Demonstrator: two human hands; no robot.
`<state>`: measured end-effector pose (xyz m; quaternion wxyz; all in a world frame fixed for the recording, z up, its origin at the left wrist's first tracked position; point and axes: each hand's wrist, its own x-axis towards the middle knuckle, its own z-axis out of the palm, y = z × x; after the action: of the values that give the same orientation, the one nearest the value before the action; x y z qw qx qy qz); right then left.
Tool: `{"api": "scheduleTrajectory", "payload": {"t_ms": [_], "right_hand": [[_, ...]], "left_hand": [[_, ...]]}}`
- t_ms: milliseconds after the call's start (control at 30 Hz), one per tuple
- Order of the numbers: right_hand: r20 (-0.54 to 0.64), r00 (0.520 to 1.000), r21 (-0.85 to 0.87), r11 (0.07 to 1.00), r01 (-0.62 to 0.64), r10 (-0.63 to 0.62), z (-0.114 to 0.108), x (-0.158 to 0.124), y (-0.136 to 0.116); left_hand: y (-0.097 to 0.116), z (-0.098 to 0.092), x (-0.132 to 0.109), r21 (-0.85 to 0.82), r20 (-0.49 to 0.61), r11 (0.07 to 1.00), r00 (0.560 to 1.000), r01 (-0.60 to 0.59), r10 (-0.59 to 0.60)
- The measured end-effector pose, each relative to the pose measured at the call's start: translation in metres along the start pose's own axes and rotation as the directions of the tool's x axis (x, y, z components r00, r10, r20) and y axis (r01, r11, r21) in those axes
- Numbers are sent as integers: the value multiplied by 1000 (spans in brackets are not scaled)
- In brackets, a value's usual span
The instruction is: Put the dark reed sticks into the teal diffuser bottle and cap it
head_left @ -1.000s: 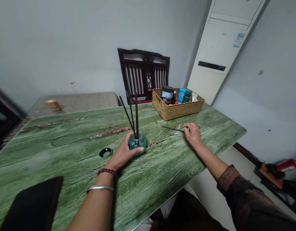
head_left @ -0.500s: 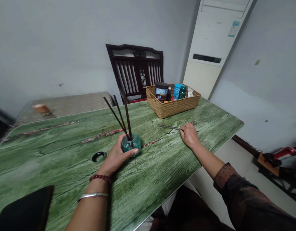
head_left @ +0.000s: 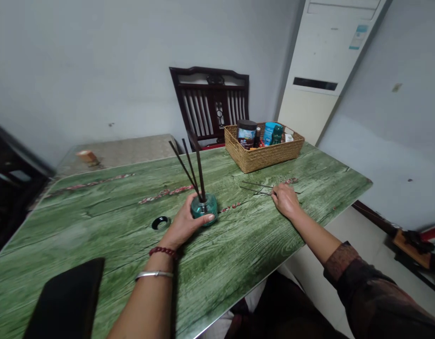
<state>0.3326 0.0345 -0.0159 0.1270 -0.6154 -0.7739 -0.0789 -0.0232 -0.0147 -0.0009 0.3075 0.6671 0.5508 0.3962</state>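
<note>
Two hands on the green bench (head_left: 245, 245): left hand (head_left: 184, 225) grip closed around the teal glass diffuser bottle (head_left: 204, 207) at 12 o'clock; right hand (head_left: 286, 201) grip curled at thin reeds (head_left: 258, 188) lying at 1 o'clock, hold unclear.

No words can be read here. The jar (head_left: 246, 135) in the basket (head_left: 263, 157) has a white-and-blue label, and the air conditioner (head_left: 319, 52) carries a blue-and-white sticker (head_left: 357, 37) near its top, but the print on both is too small to make out.
</note>
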Motion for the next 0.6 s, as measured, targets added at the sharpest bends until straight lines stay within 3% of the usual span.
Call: {"api": "scheduleTrajectory", "payload": {"t_ms": [133, 233, 300, 367, 433, 533, 600], "right_hand": [[-72, 997, 60, 997, 47, -43, -9, -1, -3], [-218, 976, 262, 963, 67, -9, -23, 5, -6], [-290, 955, 459, 884, 89, 55, -36, 13, -10], [-299, 946, 672, 732, 115, 126, -49, 24, -20], [-269, 948, 843, 519, 145, 172, -62, 34, -35], [-226, 957, 959, 213, 187, 180, -78, 46, -66], [-226, 960, 974, 69, 217, 167, -86, 50, -89]], "left_hand": [[1, 1, -1, -26, -13, 1000, 1000, -4, 3], [-1, 2, -1, -44, -22, 999, 1000, -17, 16], [-2, 2, -1, -61, -11, 998, 1000, -17, 17], [-1, 2, -1, -76, -1, 997, 1000, -13, 13], [0, 2, -1, -74, -1, 997, 1000, -13, 13], [1, 1, -2, -61, -9, 998, 1000, -27, 27], [1, 1, -2, -58, -14, 998, 999, -35, 34]]}}
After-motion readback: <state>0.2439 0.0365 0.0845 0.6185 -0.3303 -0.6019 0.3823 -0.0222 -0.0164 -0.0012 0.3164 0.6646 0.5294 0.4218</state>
